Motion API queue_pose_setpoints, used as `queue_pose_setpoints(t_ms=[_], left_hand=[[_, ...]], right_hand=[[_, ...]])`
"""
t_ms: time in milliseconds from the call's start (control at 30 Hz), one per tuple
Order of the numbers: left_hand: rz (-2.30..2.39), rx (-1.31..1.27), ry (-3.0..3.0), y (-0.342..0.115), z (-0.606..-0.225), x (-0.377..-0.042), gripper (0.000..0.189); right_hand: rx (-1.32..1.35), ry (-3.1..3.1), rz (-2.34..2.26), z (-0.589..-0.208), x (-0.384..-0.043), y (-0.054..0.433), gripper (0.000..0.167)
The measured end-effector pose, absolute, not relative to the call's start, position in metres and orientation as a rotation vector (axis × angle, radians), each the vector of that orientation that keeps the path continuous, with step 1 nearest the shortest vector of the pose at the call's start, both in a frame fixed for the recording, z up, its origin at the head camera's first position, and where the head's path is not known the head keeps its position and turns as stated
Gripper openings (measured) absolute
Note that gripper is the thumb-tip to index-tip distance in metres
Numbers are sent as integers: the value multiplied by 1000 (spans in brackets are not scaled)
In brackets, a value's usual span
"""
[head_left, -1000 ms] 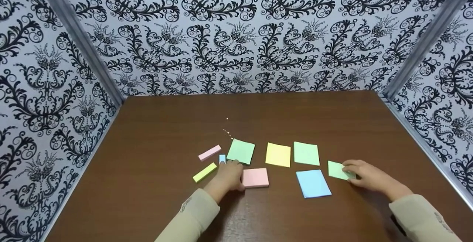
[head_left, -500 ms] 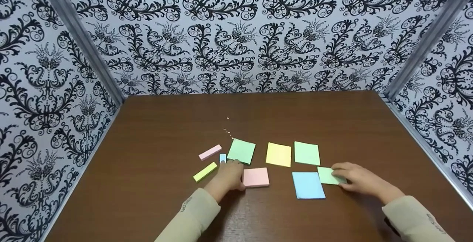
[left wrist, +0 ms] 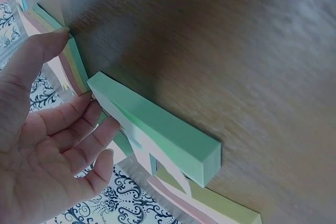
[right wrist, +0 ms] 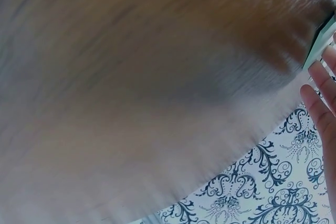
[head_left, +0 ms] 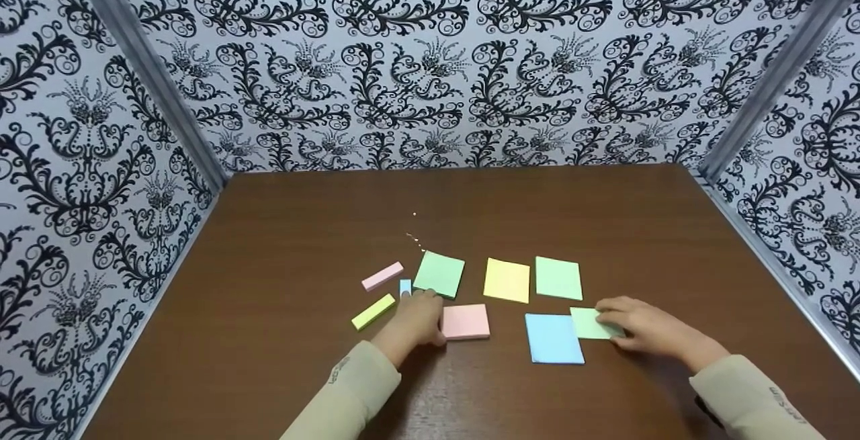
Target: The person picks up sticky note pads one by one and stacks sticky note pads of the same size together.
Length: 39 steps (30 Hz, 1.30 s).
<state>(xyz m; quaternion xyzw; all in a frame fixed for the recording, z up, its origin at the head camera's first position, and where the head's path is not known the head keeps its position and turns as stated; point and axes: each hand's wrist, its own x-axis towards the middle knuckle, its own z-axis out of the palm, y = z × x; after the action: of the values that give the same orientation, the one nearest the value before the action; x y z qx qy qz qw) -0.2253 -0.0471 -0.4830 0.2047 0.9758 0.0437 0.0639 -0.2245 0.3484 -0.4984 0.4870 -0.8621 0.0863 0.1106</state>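
Observation:
My left hand pinches the left end of a pink-topped sticky note pad. In the left wrist view, the thumb and fingertips grip opposite edges of this pad, whose green, yellow and pink layers show. Beneath the palm side lies a narrow green sticky note block with loose curling sheets. My right hand holds a small green sticky note pad by its right part, fingers on top and thumb at the near edge. That pad's left edge meets a blue sticky note pad.
Behind lie a green pad, a yellow pad and a light green pad. Pink, yellow and blue strips sit at the left. Patterned walls enclose the brown table.
My right hand has slid the small green pad leftward and slightly nearer; the blue pad has shifted left and straightened. My left hand stays in place on the pink-topped pad.

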Motion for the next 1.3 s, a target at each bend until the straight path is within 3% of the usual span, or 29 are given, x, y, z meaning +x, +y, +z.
queue_pose_setpoints(t_ms=[1300], left_hand=[[139, 605, 2937, -47, -482, -224, 32]], right_hand=[[1512, -2417, 316, -505, -165, 351, 50]])
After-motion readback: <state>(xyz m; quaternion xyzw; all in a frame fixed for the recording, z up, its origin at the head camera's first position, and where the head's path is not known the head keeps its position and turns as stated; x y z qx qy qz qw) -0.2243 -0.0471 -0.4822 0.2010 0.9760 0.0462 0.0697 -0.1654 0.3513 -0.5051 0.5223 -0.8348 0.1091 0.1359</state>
